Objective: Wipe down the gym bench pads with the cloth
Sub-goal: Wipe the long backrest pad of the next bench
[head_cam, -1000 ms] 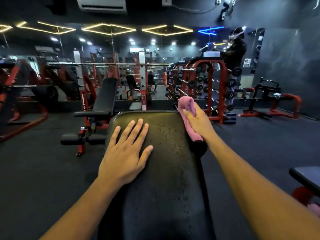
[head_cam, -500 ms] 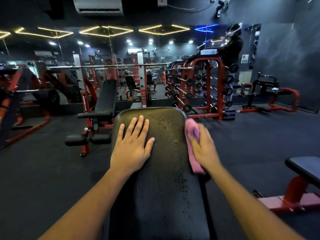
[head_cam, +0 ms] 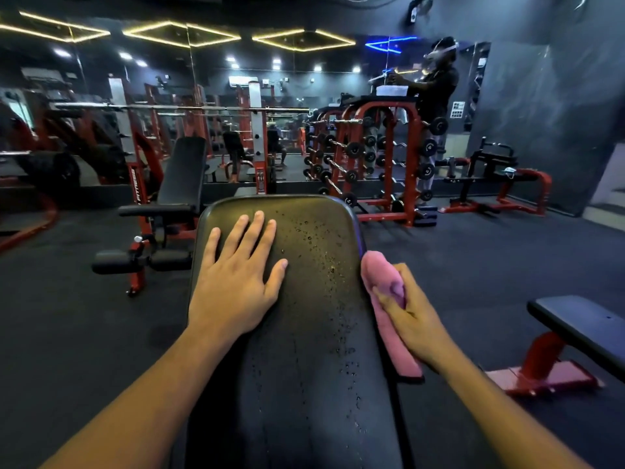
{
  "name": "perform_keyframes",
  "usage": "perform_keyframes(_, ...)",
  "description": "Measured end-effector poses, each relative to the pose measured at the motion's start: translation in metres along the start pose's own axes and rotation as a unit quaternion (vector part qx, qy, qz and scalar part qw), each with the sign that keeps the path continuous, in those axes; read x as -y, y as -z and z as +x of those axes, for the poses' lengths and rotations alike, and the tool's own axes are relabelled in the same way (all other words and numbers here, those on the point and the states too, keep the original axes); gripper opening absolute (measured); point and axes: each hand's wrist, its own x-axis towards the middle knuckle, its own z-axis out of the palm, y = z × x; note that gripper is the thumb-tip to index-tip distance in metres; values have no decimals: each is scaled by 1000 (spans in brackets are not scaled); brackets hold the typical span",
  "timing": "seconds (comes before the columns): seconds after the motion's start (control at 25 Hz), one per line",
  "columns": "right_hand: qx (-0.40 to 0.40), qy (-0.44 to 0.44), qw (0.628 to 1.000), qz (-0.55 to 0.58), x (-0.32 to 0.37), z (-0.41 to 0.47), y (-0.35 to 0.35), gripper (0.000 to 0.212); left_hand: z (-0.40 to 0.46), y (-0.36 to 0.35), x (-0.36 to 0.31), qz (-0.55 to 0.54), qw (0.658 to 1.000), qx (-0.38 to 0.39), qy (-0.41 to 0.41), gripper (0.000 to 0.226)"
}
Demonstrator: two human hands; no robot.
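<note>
Pressing flat on the bench pad (head_cam: 304,316): left hand (head_cam: 236,286), fingers straight and spread, palm down on the upper left part of the pad, holding nothing. Right hand (head_cam: 411,316) is curled round the pink cloth (head_cam: 385,286), held against the pad's right side edge, below the top corner. Cloth is bunched above the fingers and trails down along the edge under the wrist.

Pad surface is black, rounded top end, water droplets scattered down the centre and right half, between the two hands.

Surroundings:
- second bench (head_cam: 179,187), black incline back, red frame, just left of and behind the pad; its foot rollers stick out toward the left
- flat bench (head_cam: 581,330) with red base to the right, near the right forearm
- red dumbbell rack (head_cam: 375,157) behind the pad's top right corner, loaded
- mirror wall (head_cam: 169,106) behind, squat racks and a barbell in front of it or reflected in it, cannot tell which
- a person (head_cam: 436,82) in dark clothes stands at the far side of the rack
- low red machine (head_cam: 497,184) far right, by the dark wall
- dark rubber floor (head_cam: 84,316) all round

Nothing lies on the pad itself apart from the hands and cloth.
</note>
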Motion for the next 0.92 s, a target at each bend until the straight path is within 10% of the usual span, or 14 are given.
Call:
perform_keyframes(0.36, 50, 113, 971, -206, 78, 132, 84, 64, -23, 25, 2, -169, 982, 29, -81, 66)
perform_keyframes(0.52, 174, 145, 946, -232, 60, 193, 19, 24, -27, 9, 0, -16, 989, 47, -137, 69)
perform_keyframes(0.92, 349, 284, 859, -243, 140, 260, -148, 22, -29, 6, 3, -7, 988, 42, -151, 62)
